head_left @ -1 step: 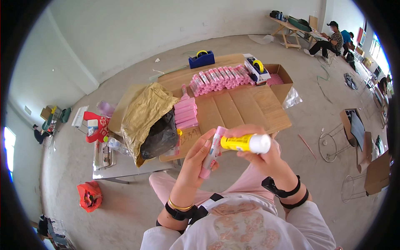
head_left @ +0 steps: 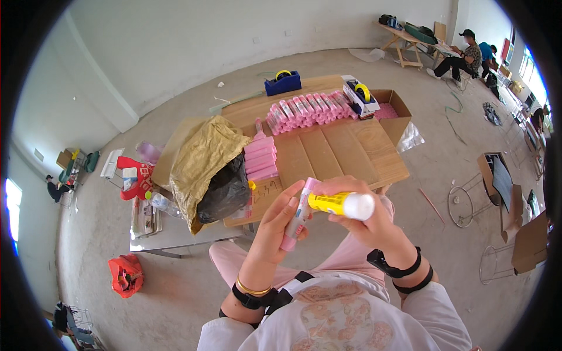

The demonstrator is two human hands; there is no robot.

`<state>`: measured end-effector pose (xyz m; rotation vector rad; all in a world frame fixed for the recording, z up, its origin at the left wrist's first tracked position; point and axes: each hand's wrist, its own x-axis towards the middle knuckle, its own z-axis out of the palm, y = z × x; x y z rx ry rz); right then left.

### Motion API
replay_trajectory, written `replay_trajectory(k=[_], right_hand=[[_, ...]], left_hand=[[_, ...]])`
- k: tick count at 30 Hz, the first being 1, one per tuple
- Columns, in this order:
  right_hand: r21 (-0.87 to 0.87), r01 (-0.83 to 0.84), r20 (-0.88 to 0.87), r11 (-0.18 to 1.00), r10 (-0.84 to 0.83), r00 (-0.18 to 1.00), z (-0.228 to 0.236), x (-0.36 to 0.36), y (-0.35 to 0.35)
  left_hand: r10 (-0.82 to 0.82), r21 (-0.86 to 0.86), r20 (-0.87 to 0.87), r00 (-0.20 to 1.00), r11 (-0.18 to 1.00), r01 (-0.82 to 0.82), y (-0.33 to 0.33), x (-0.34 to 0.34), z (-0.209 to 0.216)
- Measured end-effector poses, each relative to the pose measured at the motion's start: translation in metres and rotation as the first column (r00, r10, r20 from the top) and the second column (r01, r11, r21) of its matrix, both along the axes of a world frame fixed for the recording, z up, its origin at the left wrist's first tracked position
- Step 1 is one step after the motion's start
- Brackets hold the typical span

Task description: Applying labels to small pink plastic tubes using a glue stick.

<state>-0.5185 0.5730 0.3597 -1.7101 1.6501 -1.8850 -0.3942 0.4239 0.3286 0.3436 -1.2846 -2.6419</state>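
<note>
In front of my lap, my left hand [head_left: 274, 225] is closed round a slim pink tube [head_left: 300, 217] with a pale printed label, held at a slant. My right hand [head_left: 374, 229] grips a yellow glue stick [head_left: 332, 203] with a white end; that white end points right. The glue stick's other end meets the upper part of the pink tube, and whether it presses on it I cannot tell. On the wooden table beyond lie a stack of pink tubes with labels [head_left: 304, 111] and a pile of plain pink tubes [head_left: 261, 158].
A flattened cardboard sheet [head_left: 328, 152] covers part of the table. Tape dispensers, one blue [head_left: 283, 83], stand at its far side beside an open carton [head_left: 391, 105]. At left are a gold bag with black lining [head_left: 205, 158] and a red bag on the floor [head_left: 126, 275]. Other people sit far off.
My right hand and the yellow glue stick have shifted slightly left along the pink tube's side. My left hand stays where it was.
</note>
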Motion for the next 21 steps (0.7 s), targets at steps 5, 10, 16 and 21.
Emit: replay_trajectory(k=[5, 10, 16, 21], right_hand=[[0.033, 0.136, -0.249, 0.99, -0.124, 0.96, 0.002, -0.004, -0.003], [-0.088, 0.161, 0.305, 0.983, -0.127, 0.944, 0.001, -0.002, -0.004], [-0.05, -0.007, 0.354, 0.999, 0.024, 0.935, -0.009, 0.024, 0.007], [-0.077, 0.052, 0.247, 0.996, -0.031, 0.969, -0.016, 0.036, -0.001]], left_hand=[[-0.033, -0.069, 0.019, 0.999, 0.997, 0.035, 0.003, 0.001, 0.0], [-0.042, -0.014, -0.057, 0.997, 0.999, 0.041, 0.001, 0.002, 0.003], [0.08, 0.048, -0.158, 0.984, 0.996, -0.074, 0.002, -0.004, 0.001], [0.147, 0.017, -0.184, 0.972, 0.989, -0.146, 0.008, -0.005, 0.006]])
